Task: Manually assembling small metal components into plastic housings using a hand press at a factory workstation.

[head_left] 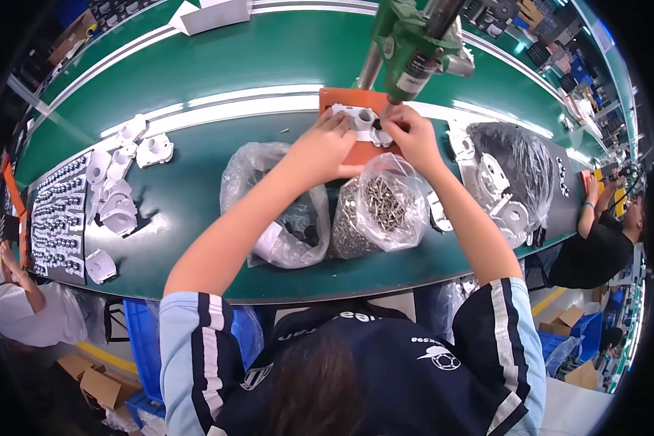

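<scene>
A white plastic housing (pixel 363 115) with round openings lies on an orange plate (pixel 333 96), under the green head of a bench press machine (pixel 414 58). My left hand (pixel 325 149) rests on the housing's left end, its fingers holding it against the plate. At the housing's right end, just below the machine's spindle, my right hand (pixel 412 136) is closed in a pinch. What sits between those fingertips is too small to make out. Closest to my wrists is a clear plastic bag (pixel 413 238) of metal screws. Beside it on the left, another clear bag (pixel 234 178) stands open with dark pieces inside.
Several white housings (pixel 118 211) lie at the left, by rows of small metal-and-black parts on a board (pixel 80 272). More white housings (pixel 514 216) and a dark plastic bag (pixel 512 156) are at the right. People work at both sides; blue crates (pixel 142 341) stand below the table.
</scene>
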`<act>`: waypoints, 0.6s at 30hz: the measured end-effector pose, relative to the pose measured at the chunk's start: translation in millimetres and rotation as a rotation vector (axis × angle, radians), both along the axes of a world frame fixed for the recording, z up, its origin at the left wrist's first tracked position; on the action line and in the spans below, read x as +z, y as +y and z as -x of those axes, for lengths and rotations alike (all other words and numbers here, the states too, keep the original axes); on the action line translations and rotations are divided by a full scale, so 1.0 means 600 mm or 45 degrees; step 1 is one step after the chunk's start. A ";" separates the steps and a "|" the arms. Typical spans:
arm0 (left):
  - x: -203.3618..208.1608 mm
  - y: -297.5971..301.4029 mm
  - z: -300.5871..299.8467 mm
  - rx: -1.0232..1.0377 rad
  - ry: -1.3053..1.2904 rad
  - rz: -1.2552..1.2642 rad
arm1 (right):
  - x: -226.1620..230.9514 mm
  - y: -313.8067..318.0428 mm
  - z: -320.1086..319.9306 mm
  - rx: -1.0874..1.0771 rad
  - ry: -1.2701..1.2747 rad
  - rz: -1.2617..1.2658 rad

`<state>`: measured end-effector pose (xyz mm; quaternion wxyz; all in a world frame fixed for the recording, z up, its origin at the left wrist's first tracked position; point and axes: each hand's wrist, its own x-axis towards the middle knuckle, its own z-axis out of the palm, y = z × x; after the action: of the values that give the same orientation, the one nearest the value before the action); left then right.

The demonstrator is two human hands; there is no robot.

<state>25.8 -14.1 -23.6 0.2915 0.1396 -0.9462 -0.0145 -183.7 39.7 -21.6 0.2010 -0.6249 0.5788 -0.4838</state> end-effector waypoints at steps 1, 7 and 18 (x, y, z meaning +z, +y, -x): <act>0.004 0.002 0.004 0.006 -0.008 0.004 | -0.008 0.008 0.006 -0.033 0.190 0.071; 0.004 0.011 0.008 0.047 -0.063 -0.080 | 0.028 0.050 -0.009 -0.015 1.274 0.229; 0.015 0.011 0.016 0.121 -0.158 0.043 | 0.277 -0.148 0.197 -0.640 0.537 -0.374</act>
<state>16.4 -7.5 -14.3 0.2351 0.1799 -0.9549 0.0239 -301.8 -49.0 144.7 0.0395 -0.5136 0.8065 -0.2901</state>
